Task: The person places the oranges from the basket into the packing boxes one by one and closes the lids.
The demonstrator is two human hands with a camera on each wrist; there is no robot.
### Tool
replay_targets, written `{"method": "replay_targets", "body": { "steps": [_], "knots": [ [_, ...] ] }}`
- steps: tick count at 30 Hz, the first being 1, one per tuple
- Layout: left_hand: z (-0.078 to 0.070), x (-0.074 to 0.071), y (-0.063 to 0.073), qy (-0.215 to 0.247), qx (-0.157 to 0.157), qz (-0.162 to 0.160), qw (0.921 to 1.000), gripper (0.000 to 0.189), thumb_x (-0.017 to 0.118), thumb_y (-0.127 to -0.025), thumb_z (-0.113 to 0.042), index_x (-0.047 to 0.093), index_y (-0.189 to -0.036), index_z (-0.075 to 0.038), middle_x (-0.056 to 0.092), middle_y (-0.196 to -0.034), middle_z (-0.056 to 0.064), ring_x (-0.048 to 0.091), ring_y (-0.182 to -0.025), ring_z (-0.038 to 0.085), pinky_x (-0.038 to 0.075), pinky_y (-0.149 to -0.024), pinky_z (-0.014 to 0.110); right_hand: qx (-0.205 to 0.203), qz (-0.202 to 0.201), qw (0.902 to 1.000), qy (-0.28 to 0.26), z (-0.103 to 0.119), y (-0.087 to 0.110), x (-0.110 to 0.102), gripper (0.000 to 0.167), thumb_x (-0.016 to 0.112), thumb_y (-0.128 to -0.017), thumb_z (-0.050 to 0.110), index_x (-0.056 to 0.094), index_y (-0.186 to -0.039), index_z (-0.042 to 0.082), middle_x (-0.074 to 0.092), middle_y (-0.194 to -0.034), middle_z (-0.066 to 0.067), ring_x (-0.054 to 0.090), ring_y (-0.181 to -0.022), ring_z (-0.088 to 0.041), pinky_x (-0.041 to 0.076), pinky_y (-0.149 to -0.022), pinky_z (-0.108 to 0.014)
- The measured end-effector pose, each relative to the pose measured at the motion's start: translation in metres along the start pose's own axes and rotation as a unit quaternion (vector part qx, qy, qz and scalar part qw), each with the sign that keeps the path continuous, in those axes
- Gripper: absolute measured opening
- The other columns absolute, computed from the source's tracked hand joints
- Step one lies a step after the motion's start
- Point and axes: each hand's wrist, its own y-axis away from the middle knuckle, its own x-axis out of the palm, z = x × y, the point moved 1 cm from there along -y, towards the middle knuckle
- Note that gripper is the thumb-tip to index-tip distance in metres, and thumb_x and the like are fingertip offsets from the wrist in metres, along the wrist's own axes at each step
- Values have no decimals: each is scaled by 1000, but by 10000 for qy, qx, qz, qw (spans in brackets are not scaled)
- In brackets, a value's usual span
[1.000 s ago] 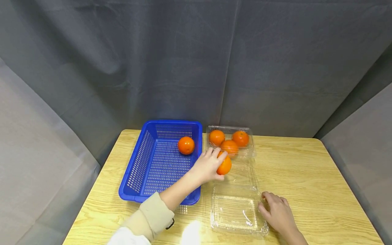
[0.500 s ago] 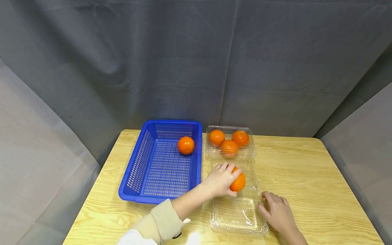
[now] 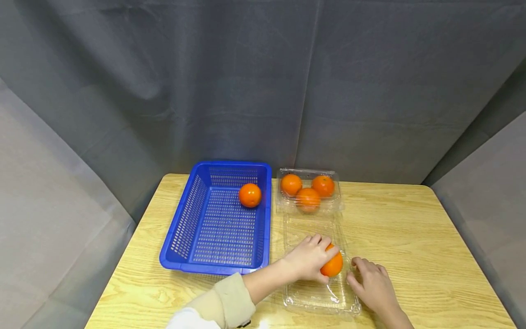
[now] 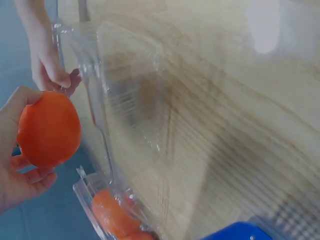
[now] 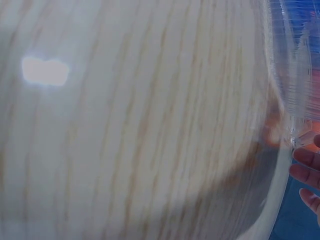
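Observation:
My left hand [image 3: 306, 260] holds an orange [image 3: 334, 265] in curled fingers, above the near half of an unfolded clear plastic clamshell box [image 3: 304, 301]. The left wrist view has this orange [image 4: 50, 130] between thumb and fingers, clear of the box. At the box's right edge rests my right hand [image 3: 373, 285], its fingers loosely bent with a gap between thumb and forefinger. Its fingertips [image 5: 306, 159] lie right at the clear plastic in the right wrist view. The other half of the box [image 3: 310, 228] lies flat, farther from me.
A blue plastic basket [image 3: 174, 265] stands to the left with one orange [image 3: 249, 195] inside. Behind the unfolded box sits a second clear box [image 3: 339, 201] containing three oranges [image 3: 308, 200]. A grey curtain [image 3: 246, 91] hangs behind the wooden table [image 3: 411, 237].
My left hand has carried the orange toward me and to the right, from near the second box to over the unfolded box's near half. My right hand has stayed put.

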Motion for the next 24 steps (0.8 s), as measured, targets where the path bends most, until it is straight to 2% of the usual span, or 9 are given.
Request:
{"method": "replay_targets", "body": {
  "steps": [10, 24],
  "knots": [
    [-15, 17, -4, -43, 297, 194, 9994, 73, 67, -67, -59, 45, -128, -25, 46, -124, -2, 46, -106, 12, 42, -89, 26, 46, 97, 9999, -39, 0, -1, -1, 23, 59, -80, 24, 58, -95, 7, 62, -84, -5, 60, -80, -25, 40, -80, -54],
    [-23, 35, -6, -143, 195, 437, 9987, 79, 65, -65, -65, 43, -130, -26, 43, -129, -2, 43, -111, 12, 40, -92, 25, 9, 100, 9999, -20, -1, 0, 0, 26, 58, -81, 25, 58, -98, 6, 63, -87, -7, 60, -82, -26, 40, -81, -54]
  ]
}}
